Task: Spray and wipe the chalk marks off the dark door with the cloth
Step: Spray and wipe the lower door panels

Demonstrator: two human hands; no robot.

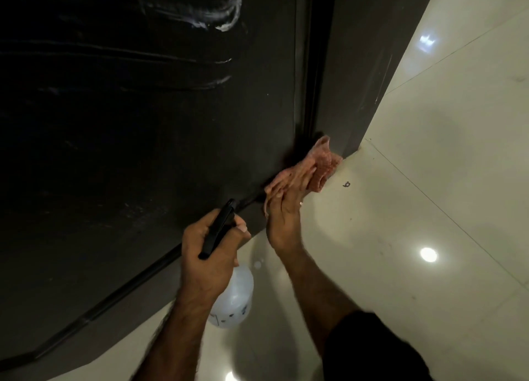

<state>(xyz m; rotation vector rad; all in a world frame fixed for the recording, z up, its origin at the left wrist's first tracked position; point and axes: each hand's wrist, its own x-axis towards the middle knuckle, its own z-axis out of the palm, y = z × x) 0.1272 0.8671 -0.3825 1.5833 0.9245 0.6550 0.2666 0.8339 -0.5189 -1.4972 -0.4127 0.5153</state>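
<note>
Door (128, 151), dark, fills the left and centre of the head view, its bottom edge meeting pale floor tiles (429, 180). Condition: white chalk marks (206, 16) and streaky smears remain on the upper part; fainter lines (186, 62) run below them; the lower panel appears mostly dark and clean. Judged partly done, with the upper marks left to wipe.

Cloth (312, 168), pink, bunched, pressed at the door's lower right corner beside the frame (343, 80).

Right hand (283, 208): arm stretched forward and down, fingers curled into the cloth, holding it against the door's foot.

Left hand (210, 246): wrapped round the black trigger head of the spray bottle (233, 297), nozzle aimed at the bottom edge, translucent body hanging below the wrist.
</note>
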